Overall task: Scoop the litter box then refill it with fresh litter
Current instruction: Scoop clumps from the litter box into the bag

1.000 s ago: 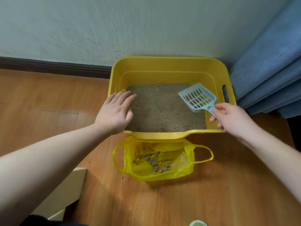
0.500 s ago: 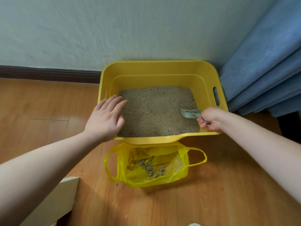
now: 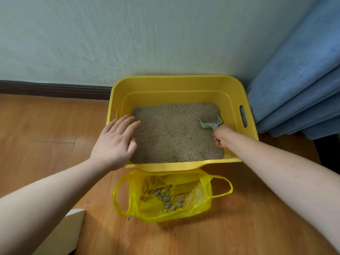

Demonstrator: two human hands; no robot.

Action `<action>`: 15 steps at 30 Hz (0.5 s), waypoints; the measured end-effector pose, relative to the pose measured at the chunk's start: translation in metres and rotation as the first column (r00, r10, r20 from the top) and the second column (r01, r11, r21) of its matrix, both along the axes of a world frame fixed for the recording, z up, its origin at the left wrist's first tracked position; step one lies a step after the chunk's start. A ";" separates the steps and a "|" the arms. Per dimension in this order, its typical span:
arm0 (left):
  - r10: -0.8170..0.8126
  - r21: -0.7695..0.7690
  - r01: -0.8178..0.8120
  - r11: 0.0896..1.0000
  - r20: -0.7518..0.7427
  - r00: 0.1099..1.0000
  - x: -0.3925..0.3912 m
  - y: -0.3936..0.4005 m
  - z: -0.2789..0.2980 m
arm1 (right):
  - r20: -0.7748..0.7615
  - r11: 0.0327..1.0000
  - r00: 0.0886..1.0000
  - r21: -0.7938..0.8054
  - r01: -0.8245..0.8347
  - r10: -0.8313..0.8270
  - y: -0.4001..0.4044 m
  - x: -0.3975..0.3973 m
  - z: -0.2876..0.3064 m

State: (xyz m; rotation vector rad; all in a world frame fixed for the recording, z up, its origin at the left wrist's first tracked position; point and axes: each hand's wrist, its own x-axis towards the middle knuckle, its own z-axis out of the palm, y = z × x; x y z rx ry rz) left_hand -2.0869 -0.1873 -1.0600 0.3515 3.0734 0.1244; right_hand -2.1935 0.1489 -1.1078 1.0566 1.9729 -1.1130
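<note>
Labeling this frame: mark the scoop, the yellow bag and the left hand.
scoop (image 3: 210,123): head view, on the slotted blade dug into the litter.
yellow bag (image 3: 193,208): head view, on its near right wall.
left hand (image 3: 116,142): head view, on the back of the hand.

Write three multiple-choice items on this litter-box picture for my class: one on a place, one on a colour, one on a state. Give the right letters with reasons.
1. Where does the plastic bag lie?
A. inside the box
B. on the floor at the box's near side
C. against the wall

2. What colour is the litter box?
A. yellow
B. blue
C. white

3. What is the right hand doing?
A. hanging idle
B. pressing the wall
C. gripping the scoop's handle

Key: 1 B, the plastic bag sits on the wooden floor just below the near rim. 2 A, the litter box is yellow. 3 C, the right hand curls round the handle of the scoop, whose head is in the litter.
</note>
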 end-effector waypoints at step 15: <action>0.004 -0.002 -0.004 1.000 0.009 1.000 0.001 0.000 0.001 | -0.200 0.999 0.979 -0.042 0.029 -0.037 -0.009 -0.001 -0.011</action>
